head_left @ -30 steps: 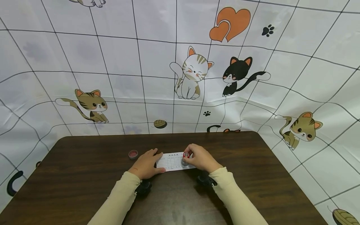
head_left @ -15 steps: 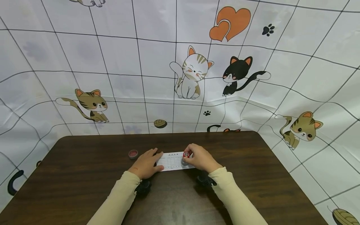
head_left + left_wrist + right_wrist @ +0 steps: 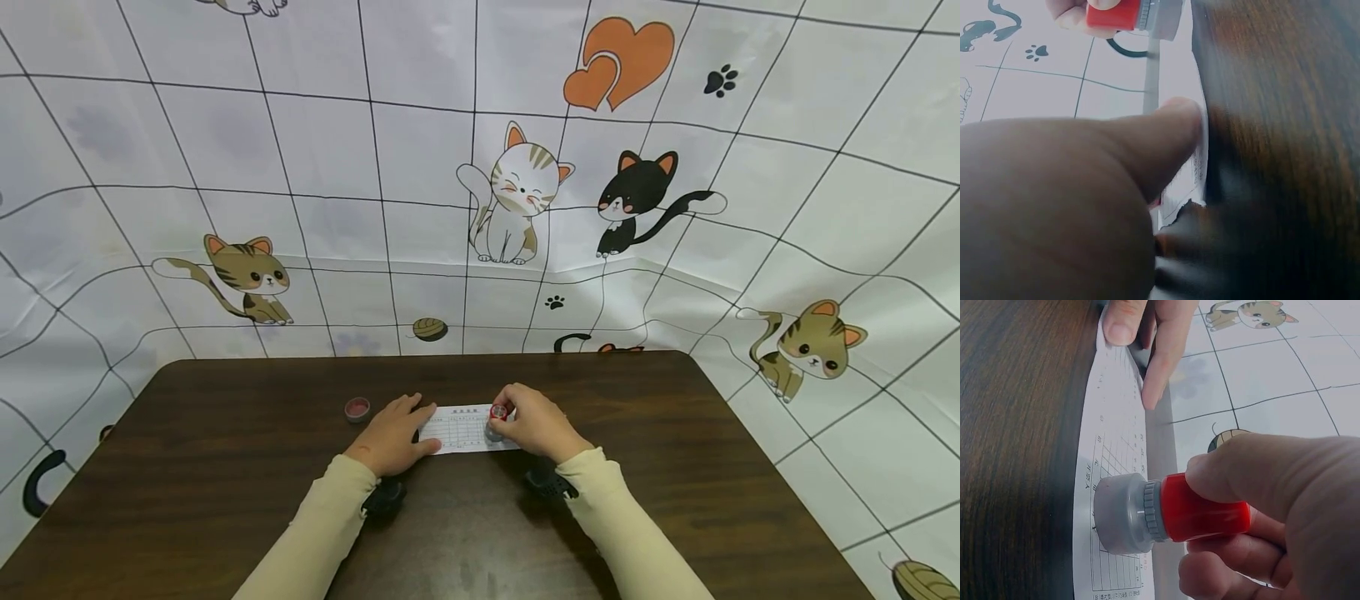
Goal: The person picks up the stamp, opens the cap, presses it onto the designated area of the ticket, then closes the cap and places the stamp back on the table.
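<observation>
A printed paper form [image 3: 459, 429] with a ruled table lies on the dark wooden table. On its left end rests my left hand [image 3: 390, 437], fingers spread and thumb pressing near the lower edge; in the left wrist view the thumb [image 3: 1175, 128] lies on the paper by a torn end. My right hand [image 3: 538, 423] grips the red handle of a stamp [image 3: 1200, 509] between thumb and fingers. The stamp's grey round base sits flat against the printed grid, hiding the print beneath it. Left of the left hand is a small round dish [image 3: 357, 409], reddish inside.
The wooden table [image 3: 247, 467] has rounded far corners. Behind it hangs a white sheet [image 3: 337, 167] with grid lines and cartoon cats. A dark wrist device [image 3: 384, 497] sits under the left wrist, another [image 3: 551, 481] under the right.
The head view has shifted slightly. Both hands, the stamp and the form stay in nearly the same places, with the stamp held against the paper throughout.
</observation>
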A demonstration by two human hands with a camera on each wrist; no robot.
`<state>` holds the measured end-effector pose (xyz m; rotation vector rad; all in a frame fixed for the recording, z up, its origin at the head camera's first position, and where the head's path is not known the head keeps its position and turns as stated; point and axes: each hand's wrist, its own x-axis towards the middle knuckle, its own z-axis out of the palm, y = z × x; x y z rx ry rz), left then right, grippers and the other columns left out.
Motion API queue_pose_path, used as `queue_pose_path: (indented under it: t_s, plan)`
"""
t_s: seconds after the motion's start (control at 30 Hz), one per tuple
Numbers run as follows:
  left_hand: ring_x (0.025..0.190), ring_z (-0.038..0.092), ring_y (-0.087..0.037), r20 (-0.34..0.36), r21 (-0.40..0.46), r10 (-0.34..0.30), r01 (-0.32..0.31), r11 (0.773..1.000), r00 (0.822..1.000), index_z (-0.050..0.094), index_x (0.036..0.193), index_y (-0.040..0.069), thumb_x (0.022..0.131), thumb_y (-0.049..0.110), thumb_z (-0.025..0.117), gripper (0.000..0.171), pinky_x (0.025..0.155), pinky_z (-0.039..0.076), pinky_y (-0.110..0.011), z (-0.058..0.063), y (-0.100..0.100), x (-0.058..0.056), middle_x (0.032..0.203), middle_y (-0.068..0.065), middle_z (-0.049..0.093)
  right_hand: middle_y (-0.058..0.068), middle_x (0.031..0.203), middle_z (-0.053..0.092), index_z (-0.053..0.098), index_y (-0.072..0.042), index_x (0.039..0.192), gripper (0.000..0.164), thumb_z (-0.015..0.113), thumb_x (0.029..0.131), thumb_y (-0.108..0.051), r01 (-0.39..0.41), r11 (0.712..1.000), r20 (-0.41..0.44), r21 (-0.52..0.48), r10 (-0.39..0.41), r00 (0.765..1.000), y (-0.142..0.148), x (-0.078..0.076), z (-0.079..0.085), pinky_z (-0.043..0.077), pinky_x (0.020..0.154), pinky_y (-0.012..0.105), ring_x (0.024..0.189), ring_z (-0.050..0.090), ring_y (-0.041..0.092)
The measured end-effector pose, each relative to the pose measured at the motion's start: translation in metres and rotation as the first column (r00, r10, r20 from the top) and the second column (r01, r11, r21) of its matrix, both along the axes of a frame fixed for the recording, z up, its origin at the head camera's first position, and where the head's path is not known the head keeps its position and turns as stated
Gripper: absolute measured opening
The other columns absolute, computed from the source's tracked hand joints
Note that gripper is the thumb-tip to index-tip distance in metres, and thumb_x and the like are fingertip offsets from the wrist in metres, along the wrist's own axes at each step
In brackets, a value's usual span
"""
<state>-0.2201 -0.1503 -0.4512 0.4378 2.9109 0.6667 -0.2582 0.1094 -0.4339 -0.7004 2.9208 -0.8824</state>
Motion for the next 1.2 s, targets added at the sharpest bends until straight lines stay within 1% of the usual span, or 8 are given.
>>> queue_pose_path:
  t_s: [0.17,0.37,0.67,0.9,0.97,1.03,1.1,1.2]
  plan:
    - [0.151,0.03,-0.046,-0.002,0.004,0.013,-0.013,1.0,1.0,0.049,0.155,0.008,0.098,0.034,0.071,0.066,0.118,0.029,-0.063,-0.001,0.0,-0.001,0.163,-0.025,0.033,-0.003,0.094,0.062,0.068,-0.014,0.094,0.011,0.078,0.092,-0.02,0.002,1.0,0.005,0.002,-0.002,1.0,-0.001,0.0,0.001,0.049,0.071,0.032,0.079,0.056,0.013]
    - [0.151,0.029,-0.045,-0.007,-0.002,0.013,-0.013,1.0,1.0,0.048,0.155,0.009,0.099,0.034,0.071,0.066,0.119,0.029,-0.063,0.0,-0.001,0.0,0.163,-0.025,0.033,-0.004,0.093,0.062,0.068,-0.015,0.092,0.011,0.078,0.091,-0.019,0.016,1.0,0.015,-0.004,-0.016,1.0,-0.001,-0.001,0.001,0.049,0.072,0.032,0.079,0.056,0.012]
    - [0.151,0.031,-0.045,-0.018,-0.007,0.01,-0.01,1.0,1.0,0.049,0.154,0.008,0.099,0.033,0.072,0.065,0.119,0.029,-0.062,-0.001,-0.001,0.0,0.163,-0.025,0.034,-0.004,0.091,0.062,0.067,-0.015,0.091,0.013,0.08,0.089,-0.017,-0.004,0.999,0.034,-0.033,0.005,0.999,-0.001,-0.002,0.004,0.049,0.071,0.032,0.079,0.056,0.012]
    - [0.15,0.031,-0.045,-0.025,-0.006,0.008,-0.008,1.0,1.0,0.049,0.154,0.008,0.098,0.034,0.072,0.066,0.119,0.029,-0.063,-0.001,-0.001,-0.001,0.162,-0.025,0.035,-0.006,0.089,0.064,0.07,-0.018,0.093,0.012,0.081,0.09,-0.02,-0.024,0.999,0.038,-0.046,0.026,0.999,0.005,-0.006,0.009,0.049,0.068,0.031,0.077,0.057,0.011]
    - [0.15,0.031,-0.045,-0.027,-0.009,0.009,-0.009,1.0,1.0,0.05,0.154,0.008,0.098,0.034,0.072,0.066,0.118,0.029,-0.063,0.0,-0.001,-0.001,0.162,-0.025,0.035,-0.007,0.088,0.065,0.072,-0.018,0.095,0.011,0.081,0.09,-0.022,-0.011,0.998,0.026,-0.067,0.013,1.0,0.008,-0.007,0.01,0.049,0.067,0.03,0.076,0.057,0.011]
    - [0.15,0.032,-0.045,-0.029,-0.014,0.008,-0.008,1.0,1.0,0.05,0.154,0.008,0.098,0.035,0.073,0.066,0.118,0.03,-0.063,-0.001,-0.002,-0.001,0.162,-0.025,0.035,-0.006,0.087,0.066,0.073,-0.017,0.097,0.011,0.081,0.091,-0.022,0.013,0.994,0.014,-0.11,-0.012,1.0,0.011,-0.009,0.012,0.049,0.066,0.03,0.075,0.057,0.011]
    - [0.15,0.032,-0.045,-0.025,-0.015,0.005,-0.006,1.0,1.0,0.05,0.154,0.008,0.098,0.035,0.072,0.066,0.118,0.03,-0.063,-0.001,-0.001,-0.001,0.162,-0.025,0.035,-0.005,0.087,0.067,0.074,-0.014,0.101,0.013,0.081,0.091,-0.019,0.041,0.986,0.0,-0.164,-0.041,0.999,0.015,-0.009,0.014,0.051,0.067,0.031,0.075,0.058,0.012]
    - [0.15,0.031,-0.045,-0.019,-0.014,0.007,-0.007,1.0,1.0,0.049,0.154,0.008,0.098,0.035,0.072,0.066,0.118,0.029,-0.063,-0.001,-0.001,-0.001,0.162,-0.025,0.035,-0.001,0.093,0.068,0.074,-0.009,0.109,0.019,0.079,0.092,-0.012,0.064,0.968,-0.014,-0.244,-0.069,0.997,0.019,-0.009,0.016,0.054,0.072,0.032,0.08,0.06,0.015]
